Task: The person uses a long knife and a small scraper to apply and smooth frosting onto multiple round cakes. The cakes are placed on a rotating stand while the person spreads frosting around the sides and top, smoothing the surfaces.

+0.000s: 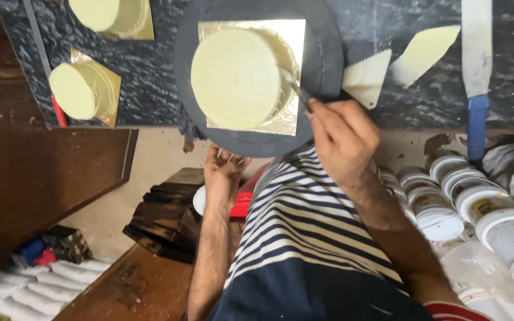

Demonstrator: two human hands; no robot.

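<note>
The right hand (341,134) grips a thin palette knife (292,86); its long axis points to 10 o'clock, the tip touching the side of the round cream cake (236,77) on a gold board (290,35). The left hand (224,172) holds the dark turntable (328,65) edge at 6 o'clock. The turntable stands on a dark marble counter (150,77); white tubs (477,202) are stacked below.

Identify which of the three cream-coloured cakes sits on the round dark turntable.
The largest cake, on its gold board at centre, beside the right hand. The other two cakes rest directly on the dark counter.
</note>
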